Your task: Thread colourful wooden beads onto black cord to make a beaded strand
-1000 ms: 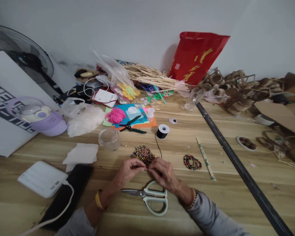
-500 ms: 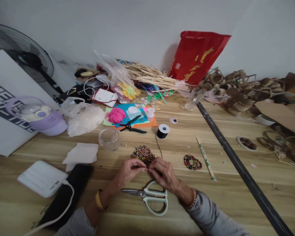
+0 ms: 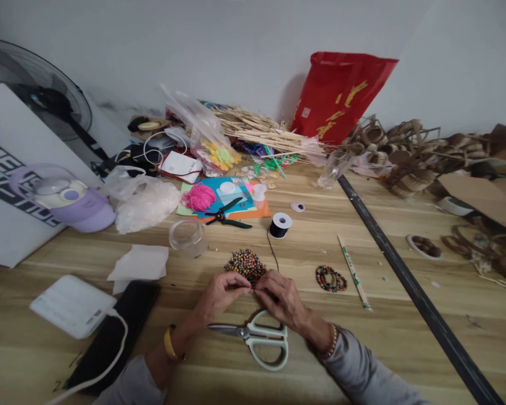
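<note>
My left hand (image 3: pixel 225 291) is closed in a pinch, thumb against fingertips, at the near edge of a pile of small multicoloured beads (image 3: pixel 245 265). What sits in that pinch is too small to make out. Fingertip to fingertip with it, my right hand (image 3: pixel 281 298) is also pinched. A thin black cord (image 3: pixel 272 247) runs from a white spool (image 3: pixel 280 224) down to the right hand, which appears to hold it; its end is hidden. Scissors with pale handles (image 3: pixel 266 340) lie just below both hands. A coiled string of beads (image 3: pixel 331 278) rests to the right.
Left are a clear jar (image 3: pixel 188 238), paper (image 3: pixel 140 264), a white power bank (image 3: pixel 73 306) and a black phone (image 3: pixel 113 337). Pruning shears (image 3: pixel 227 215) and pink yarn (image 3: pixel 199 197) lie behind. Rightward are a wrapped stick (image 3: pixel 354 273), a black strip (image 3: pixel 396 259) and small baskets (image 3: pixel 409 174).
Almost nothing differs. Both hands keep the same pinched pose beside the beads, and the view has shifted very slightly.
</note>
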Available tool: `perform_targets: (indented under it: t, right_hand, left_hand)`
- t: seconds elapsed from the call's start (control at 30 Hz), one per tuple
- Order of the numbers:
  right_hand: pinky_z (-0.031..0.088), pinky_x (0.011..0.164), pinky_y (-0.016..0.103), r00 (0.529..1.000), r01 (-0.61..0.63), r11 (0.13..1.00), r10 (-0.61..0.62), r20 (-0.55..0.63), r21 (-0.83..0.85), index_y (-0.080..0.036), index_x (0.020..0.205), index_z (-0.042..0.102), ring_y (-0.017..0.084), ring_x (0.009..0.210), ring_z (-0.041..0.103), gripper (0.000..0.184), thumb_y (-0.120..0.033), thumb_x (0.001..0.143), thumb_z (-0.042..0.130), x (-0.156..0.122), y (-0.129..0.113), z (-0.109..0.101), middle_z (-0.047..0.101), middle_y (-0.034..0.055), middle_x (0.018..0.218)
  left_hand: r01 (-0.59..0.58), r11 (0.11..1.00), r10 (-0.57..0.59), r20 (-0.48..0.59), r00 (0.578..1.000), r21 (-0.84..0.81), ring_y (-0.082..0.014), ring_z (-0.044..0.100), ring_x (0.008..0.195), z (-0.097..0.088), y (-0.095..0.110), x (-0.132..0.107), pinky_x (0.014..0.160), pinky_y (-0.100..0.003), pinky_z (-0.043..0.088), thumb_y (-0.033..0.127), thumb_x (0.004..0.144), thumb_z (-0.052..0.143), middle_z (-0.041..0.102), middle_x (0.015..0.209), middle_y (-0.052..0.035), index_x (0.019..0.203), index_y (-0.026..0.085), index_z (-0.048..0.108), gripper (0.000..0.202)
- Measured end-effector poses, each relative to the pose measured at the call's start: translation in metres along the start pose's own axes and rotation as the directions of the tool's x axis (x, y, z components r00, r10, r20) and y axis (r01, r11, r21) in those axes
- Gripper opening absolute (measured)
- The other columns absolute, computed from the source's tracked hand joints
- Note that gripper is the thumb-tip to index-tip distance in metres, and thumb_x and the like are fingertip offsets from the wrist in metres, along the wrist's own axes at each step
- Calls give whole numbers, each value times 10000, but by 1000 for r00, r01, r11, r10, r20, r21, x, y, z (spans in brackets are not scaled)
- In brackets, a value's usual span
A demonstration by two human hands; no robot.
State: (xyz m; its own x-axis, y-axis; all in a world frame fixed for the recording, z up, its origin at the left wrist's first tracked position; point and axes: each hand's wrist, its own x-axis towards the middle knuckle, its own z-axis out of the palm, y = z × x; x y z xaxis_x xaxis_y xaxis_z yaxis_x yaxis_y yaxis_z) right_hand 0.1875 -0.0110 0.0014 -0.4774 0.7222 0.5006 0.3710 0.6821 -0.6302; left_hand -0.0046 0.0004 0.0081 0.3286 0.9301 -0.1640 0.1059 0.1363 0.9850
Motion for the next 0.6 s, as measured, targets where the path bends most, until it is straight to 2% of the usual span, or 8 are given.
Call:
perform_targets:
  t: [0.3,0.6]
  right_hand:
    - [461,625,266,1000,2,1000,-2,-6,-7,-184,857,577,161,721,553,103,-174,906,487,-2,2,2,603,59,778]
    - [461,610,264,1000,9,1000,-9,-8,2,-183,844,575,160,711,549,110,-173,907,486,1,-1,0,600,57,762]
  left_hand:
    - [-20,999,20,18,1000,31,-160,618,657,0,-1,0,660,-257,484,287,655,712,700,674,-37,692,132,672,165]
    - [-23,998,22,18,1000,56,-162,613,667,-1,1,-1,664,-255,479,265,670,692,693,681,-37,701,133,675,137]
